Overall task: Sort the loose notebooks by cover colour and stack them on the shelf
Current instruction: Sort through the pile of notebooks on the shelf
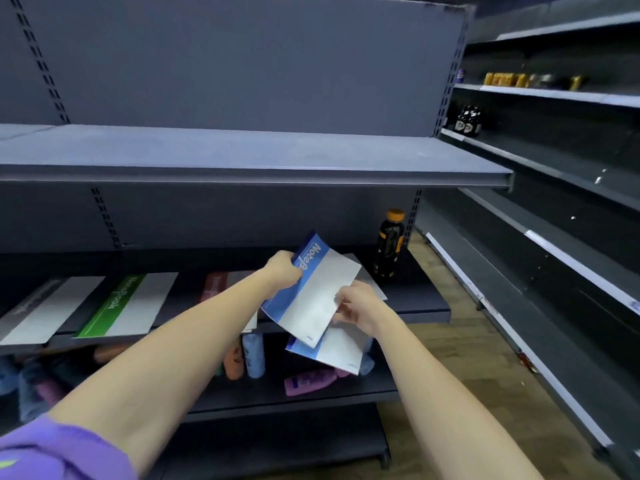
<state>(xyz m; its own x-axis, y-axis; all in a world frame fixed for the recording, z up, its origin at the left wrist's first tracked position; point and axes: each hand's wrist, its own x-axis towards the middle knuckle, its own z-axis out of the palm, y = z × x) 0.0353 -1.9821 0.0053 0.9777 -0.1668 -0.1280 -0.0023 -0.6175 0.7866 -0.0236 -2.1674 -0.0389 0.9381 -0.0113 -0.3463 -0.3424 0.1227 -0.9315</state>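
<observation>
Partly sorted: grey notebook [52, 308], green notebook [128, 306] and red notebook [214, 287] already flat on the shelf [422, 306] at 9 o'clock. Left hand [284, 270] gripping upper blue notebook [311, 289]; right hand [358, 306] gripping lower blue notebook [332, 351]. Blue stack not yet placed.

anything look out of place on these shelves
Yes: a dark drink bottle with an orange cap stands on the notebook shelf, right of the notebooks. Below, a pink bottle lies on its side while its neighbours stand upright.
</observation>
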